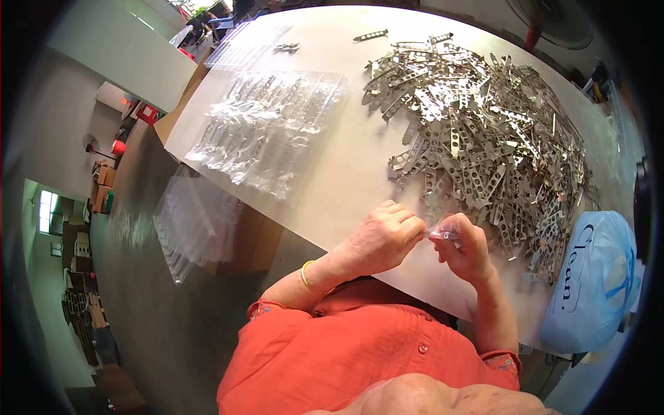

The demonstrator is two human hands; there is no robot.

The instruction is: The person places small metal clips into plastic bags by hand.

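Just on the near side of a heap of slotted metal strips [477, 131], a person's two bare hands meet over the table [332, 200], a small piece of crinkled clear plastic [445, 235] between them. The right hand [465, 247] has its grip closed on the plastic, thumb and fingers bunched around it. The left hand [389, 238], below a yellow bangle [305, 276], pinches toward the other end, its fingertips partly hidden. The plastic's long axis appears to run crosswise from one hand to the other, with most of its visible length at the right hand, which is the nearer of the two. Whether anything is inside cannot be made out.

Left of the heap, glossy clear packets [266, 131] lie spread in rows; beyond its far left corner, a single metal strip [371, 35] lies apart. To the right of the heap's near end sits a bulging blue plastic bag [591, 283].
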